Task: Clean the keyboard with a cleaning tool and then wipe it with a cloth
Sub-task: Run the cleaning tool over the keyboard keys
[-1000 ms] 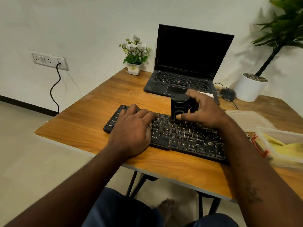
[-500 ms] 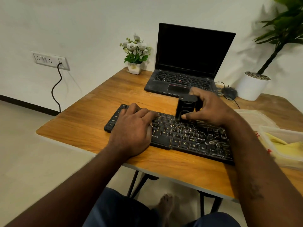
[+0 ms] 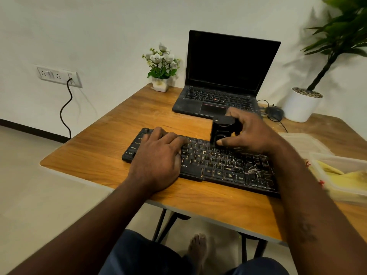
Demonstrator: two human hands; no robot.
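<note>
Right hand [image 3: 252, 133] grips the black cleaning tool [image 3: 223, 132] upright on the upper key rows of the keyboard [image 3: 216, 163], mid-table; left hand [image 3: 158, 157] lies flat with straight fingers, pressing the keyboard's left end. Cleaning step looks underway: best keep the tool's base touching the keys, work row by row toward the dusty right side, and hold the board steady. Yellow cloth [image 3: 335, 173] waits in the plastic container [image 3: 341, 165] at right, untouched.
</note>
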